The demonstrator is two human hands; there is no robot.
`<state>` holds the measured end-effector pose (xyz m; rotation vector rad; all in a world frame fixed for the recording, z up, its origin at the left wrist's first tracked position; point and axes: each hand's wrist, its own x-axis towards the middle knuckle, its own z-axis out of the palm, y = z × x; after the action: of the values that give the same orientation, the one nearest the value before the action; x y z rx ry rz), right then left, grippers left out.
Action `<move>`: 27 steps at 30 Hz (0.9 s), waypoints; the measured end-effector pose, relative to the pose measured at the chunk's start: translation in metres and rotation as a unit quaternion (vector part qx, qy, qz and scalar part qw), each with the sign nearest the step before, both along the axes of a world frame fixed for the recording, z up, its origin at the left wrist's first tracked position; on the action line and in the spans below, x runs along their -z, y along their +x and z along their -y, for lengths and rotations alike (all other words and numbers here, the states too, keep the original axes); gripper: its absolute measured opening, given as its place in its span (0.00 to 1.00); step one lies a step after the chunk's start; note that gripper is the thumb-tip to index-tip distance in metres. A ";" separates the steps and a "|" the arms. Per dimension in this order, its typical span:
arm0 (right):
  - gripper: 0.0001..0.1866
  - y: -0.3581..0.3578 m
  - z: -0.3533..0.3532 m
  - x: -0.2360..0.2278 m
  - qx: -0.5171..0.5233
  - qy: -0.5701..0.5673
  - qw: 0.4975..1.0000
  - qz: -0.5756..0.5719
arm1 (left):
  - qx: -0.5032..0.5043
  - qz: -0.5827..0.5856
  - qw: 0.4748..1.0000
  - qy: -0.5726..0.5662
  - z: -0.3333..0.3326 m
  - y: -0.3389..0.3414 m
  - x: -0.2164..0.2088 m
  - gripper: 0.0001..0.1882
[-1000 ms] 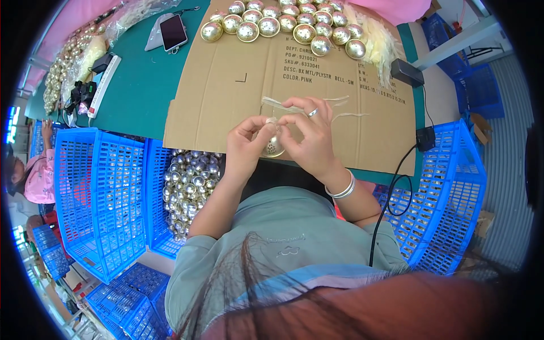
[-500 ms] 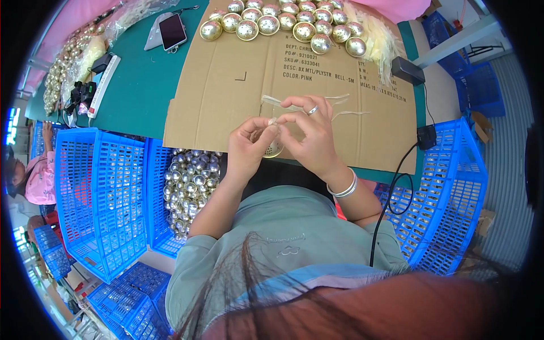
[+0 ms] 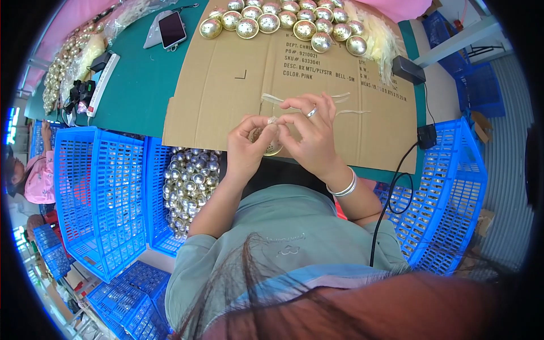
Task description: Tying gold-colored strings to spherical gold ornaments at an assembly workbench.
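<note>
Over the near edge of a cardboard sheet [image 3: 226, 107], my left hand [image 3: 248, 148] and my right hand [image 3: 313, 139] meet fingertip to fingertip. Both pinch a small whitish ribbon [image 3: 272, 120]. Just below the fingers hangs a shiny gold bell [image 3: 274, 148] with small holes, partly hidden by my left hand and thumb. How the ribbon joins the bell is covered by my fingers. Pale loose ribbon strands [image 3: 352, 111] lie on the cardboard beyond and beside my right hand, which wears a ring and bangles.
Several gold bells [image 3: 247, 27] stand at the cardboard's far edge, beside a bundle of pale ribbons [image 3: 381, 48]. A phone [image 3: 172, 30] and a power strip [image 3: 104, 85] lie left. Blue crates [image 3: 102, 198] flank me, one holding bells [image 3: 190, 184]. A black cable [image 3: 391, 195] hangs right.
My fingers have shifted only slightly at the ribbon, and both hands stay in nearly the same place. The bell remains below them.
</note>
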<state>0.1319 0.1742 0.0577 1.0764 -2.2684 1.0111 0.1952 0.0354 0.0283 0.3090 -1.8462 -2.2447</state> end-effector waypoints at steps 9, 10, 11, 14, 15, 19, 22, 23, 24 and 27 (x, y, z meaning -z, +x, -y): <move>0.06 -0.011 -0.001 0.006 -0.048 0.003 0.997 0.066 | 0.018 0.035 0.985 -0.167 0.007 -0.001 -0.006 0.06; 0.06 -0.014 -0.004 0.005 -0.048 0.003 0.997 0.065 | 0.047 0.047 0.987 -0.146 0.009 -0.002 -0.007 0.07; 0.06 -0.016 -0.007 0.004 -0.071 -0.027 0.986 0.146 | 0.047 0.046 0.987 -0.145 0.010 -0.003 -0.008 0.07; 0.04 -0.022 -0.014 0.002 -0.110 -0.076 0.954 0.267 | 0.060 0.031 0.984 -0.165 0.011 -0.003 -0.008 0.06; 0.04 -0.023 -0.016 0.001 -0.126 -0.096 0.938 0.307 | 0.063 0.031 0.983 -0.172 0.011 -0.003 -0.008 0.06; 0.02 -0.026 -0.019 0.007 -0.135 -0.108 0.920 0.351 | 0.061 0.022 0.975 -0.211 0.010 -0.006 -0.007 0.06; 0.02 -0.026 -0.021 0.008 -0.137 -0.120 0.904 0.386 | 0.064 0.042 0.969 -0.235 0.010 -0.006 -0.008 0.06; 0.02 -0.026 -0.021 0.010 -0.139 -0.119 0.902 0.391 | 0.065 0.043 0.969 -0.236 0.010 -0.006 -0.006 0.06; 0.02 -0.026 -0.022 0.011 -0.141 -0.118 0.900 0.395 | 0.060 0.045 0.975 -0.209 0.010 -0.005 -0.002 0.06; 0.03 -0.026 -0.024 0.013 -0.141 -0.122 0.892 0.413 | 0.054 0.061 0.986 -0.147 0.011 -0.005 -0.003 0.06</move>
<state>0.1058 0.1977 0.0449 0.9898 -2.5051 2.1430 0.1902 0.0248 0.0313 0.3060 -2.2725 -2.0170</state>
